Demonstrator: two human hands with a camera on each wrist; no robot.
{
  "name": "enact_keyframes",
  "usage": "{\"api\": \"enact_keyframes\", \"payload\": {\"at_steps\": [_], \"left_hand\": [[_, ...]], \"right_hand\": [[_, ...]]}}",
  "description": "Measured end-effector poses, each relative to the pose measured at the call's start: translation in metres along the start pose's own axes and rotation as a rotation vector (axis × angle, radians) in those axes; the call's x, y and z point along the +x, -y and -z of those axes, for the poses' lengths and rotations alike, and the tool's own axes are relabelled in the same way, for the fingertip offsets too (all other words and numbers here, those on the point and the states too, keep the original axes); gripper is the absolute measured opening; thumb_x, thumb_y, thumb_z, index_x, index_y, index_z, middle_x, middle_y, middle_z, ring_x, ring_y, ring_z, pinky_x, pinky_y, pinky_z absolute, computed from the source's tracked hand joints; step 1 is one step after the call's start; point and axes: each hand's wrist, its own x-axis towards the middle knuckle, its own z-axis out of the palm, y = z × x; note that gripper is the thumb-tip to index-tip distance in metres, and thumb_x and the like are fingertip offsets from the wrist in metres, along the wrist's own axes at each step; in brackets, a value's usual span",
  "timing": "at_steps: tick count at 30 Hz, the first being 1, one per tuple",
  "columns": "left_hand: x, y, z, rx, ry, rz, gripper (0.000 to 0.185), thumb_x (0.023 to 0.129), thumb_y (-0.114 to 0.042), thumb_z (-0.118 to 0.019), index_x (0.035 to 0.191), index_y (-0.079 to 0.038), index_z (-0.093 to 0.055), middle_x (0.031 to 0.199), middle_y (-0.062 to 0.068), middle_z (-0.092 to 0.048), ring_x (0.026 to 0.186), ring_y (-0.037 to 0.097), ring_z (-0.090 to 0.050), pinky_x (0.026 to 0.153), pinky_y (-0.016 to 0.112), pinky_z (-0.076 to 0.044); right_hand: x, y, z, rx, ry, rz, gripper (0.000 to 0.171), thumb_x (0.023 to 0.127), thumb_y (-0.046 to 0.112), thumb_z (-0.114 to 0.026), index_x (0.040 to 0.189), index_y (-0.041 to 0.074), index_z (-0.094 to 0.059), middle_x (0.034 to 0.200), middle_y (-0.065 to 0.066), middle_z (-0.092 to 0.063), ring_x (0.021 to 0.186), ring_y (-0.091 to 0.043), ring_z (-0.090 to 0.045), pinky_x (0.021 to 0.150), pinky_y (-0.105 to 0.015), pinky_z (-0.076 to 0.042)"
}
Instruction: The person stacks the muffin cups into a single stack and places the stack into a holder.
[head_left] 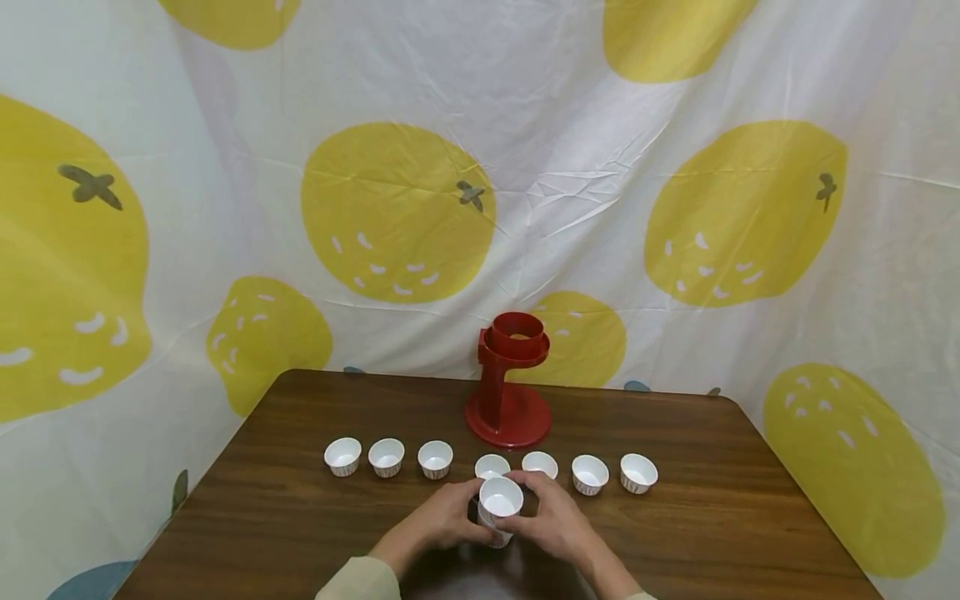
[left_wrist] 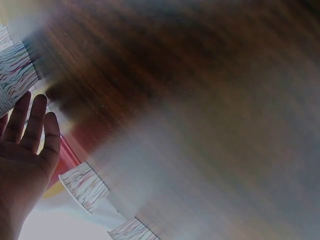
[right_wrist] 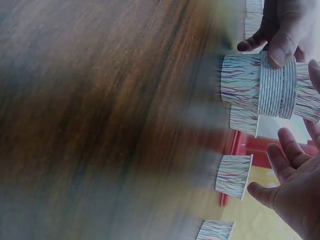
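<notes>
No brand, label or readable writing is showing on anything here; the cups are carrying only thin coloured squiggle lines on their sides.

In the head view both hands are meeting around a stack of cups (head_left: pixel 499 510) near the front middle of the table (head_left: pixel 300 517). The left hand (head_left: pixel 448 518) is curling its fingers round the stack, and the right hand (head_left: pixel 551 521) is cupping the other side. Just behind them seven single cups (head_left: pixel 387 457) are standing in a row, and a red stand (head_left: pixel 507 382) is rising behind that row.

The right wrist view is revealing the stack's many nested rims (right_wrist: pixel 274 85), with the left thumb pressing on them, while the right fingers (right_wrist: pixel 287 155) are lying spread and relaxed. The left wrist view is showing only straight fingers (left_wrist: pixel 31 125), not the grip.
</notes>
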Motion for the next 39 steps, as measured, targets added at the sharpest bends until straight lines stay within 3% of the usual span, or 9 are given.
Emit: {"api": "enact_keyframes", "payload": {"at_steps": [10,18,30,39], "left_hand": [[-0.0012,-0.0019,0.0002,-0.001,-0.015,-0.023,0.055,0.068,-0.033,-0.090,0.115,-0.018,-0.065,0.099,-0.010,-0.066,0.090,0.006,-0.059,0.081,0.028,-0.047],[0.0009,-0.0003,-0.0001,0.008,0.008,0.012,0.057,0.069,-0.036,-0.090,0.117,-0.017,-0.065,0.097,-0.011,-0.066,0.088,0.006,-0.059,0.080,0.029,-0.047],[0.0007,-0.0002,0.0008,0.027,0.009,0.001,0.056,0.070,-0.036,-0.089,0.115,-0.018,-0.064,0.094,-0.012,-0.064,0.085,0.005,-0.058,0.077,0.028,-0.047],[-0.0005,-0.0041,0.0018,0.017,0.015,0.003,0.056,0.071,-0.037,-0.089,0.116,-0.017,-0.063,0.095,-0.012,-0.064,0.086,0.006,-0.058,0.079,0.029,-0.047]], "right_hand": [[-0.0015,-0.0023,-0.0016,-0.022,0.000,0.004,0.059,0.074,0.035,-0.087,0.124,0.013,-0.066,0.119,-0.001,-0.064,0.116,-0.026,-0.056,0.100,-0.051,-0.041],[-0.0027,-0.0063,-0.0015,-0.078,0.061,-0.007,0.077,0.074,0.042,-0.086,0.135,0.003,-0.058,0.132,-0.015,-0.059,0.125,-0.034,-0.051,0.102,-0.056,-0.038],[-0.0015,-0.0047,-0.0013,-0.082,0.054,0.018,0.076,0.075,0.043,-0.085,0.134,0.004,-0.058,0.131,-0.012,-0.060,0.124,-0.033,-0.052,0.102,-0.055,-0.039],[-0.0022,-0.0037,0.0040,-0.039,0.048,-0.028,0.076,0.076,0.042,-0.085,0.135,0.003,-0.058,0.132,-0.012,-0.060,0.126,-0.031,-0.051,0.103,-0.055,-0.038]]}}
